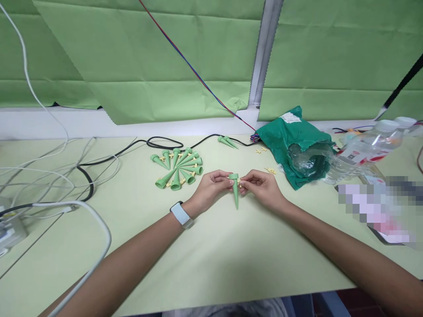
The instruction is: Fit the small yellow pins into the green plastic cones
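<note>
Two grips meet at mid-frame: my left grip (pixel 211 189) and my right grip (pixel 262 188) are both pinched closed on one green plastic watering spike (pixel 235 192), a smooth matte cone standing upright, tip down. A small yellow piece (pixel 239 182) sits at my right fingertips (pixel 243 180). Just upper left of my hands, a fan of matching spikes (pixel 176 169) lies on the desk (pixel 218 259), near a looped black cable (pixel 165 143). To the right sit a crumpled green plastic bag (pixel 280 141) and a ribbed clear plastic bottle (pixel 370 147). Smooth, pale desk runs from my wrists to the near edge at the frame's bottom; its far edge meets a white sill.
</note>
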`<state>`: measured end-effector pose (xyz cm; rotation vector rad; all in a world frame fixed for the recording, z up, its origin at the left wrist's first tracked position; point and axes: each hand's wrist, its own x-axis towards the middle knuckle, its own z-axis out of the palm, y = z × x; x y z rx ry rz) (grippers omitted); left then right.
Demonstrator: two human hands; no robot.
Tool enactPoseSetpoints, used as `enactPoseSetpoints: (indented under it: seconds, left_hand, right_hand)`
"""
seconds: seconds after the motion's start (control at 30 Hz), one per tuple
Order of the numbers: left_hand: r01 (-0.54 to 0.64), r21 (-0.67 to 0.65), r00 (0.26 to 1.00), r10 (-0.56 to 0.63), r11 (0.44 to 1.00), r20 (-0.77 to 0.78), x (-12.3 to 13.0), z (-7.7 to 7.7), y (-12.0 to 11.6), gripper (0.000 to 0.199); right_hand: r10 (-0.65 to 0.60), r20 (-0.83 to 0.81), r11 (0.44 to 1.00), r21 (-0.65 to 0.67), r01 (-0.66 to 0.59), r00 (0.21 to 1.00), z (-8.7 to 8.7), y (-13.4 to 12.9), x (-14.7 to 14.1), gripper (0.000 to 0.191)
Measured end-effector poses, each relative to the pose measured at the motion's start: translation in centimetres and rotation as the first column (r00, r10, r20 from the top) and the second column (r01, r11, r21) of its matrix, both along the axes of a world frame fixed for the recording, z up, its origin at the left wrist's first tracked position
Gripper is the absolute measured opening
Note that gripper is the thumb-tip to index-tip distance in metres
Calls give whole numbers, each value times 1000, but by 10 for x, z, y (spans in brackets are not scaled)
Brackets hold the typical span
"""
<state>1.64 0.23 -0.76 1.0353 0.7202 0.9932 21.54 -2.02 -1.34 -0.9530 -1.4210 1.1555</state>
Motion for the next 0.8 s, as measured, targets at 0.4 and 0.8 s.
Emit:
enactPoseSetpoints:
  seconds: [0.4,0.8]
  left_hand:
    - [-44,20,998,45,999,-45,0,7,-2,28]
    - [-13,38,1000,14,999,-25,-2,-1,1,44]
  right_hand:
    - [-531,706,843,497,207,467,13,33,78,23]
    - [-518,834,854,491,172,189,4,37,89,21]
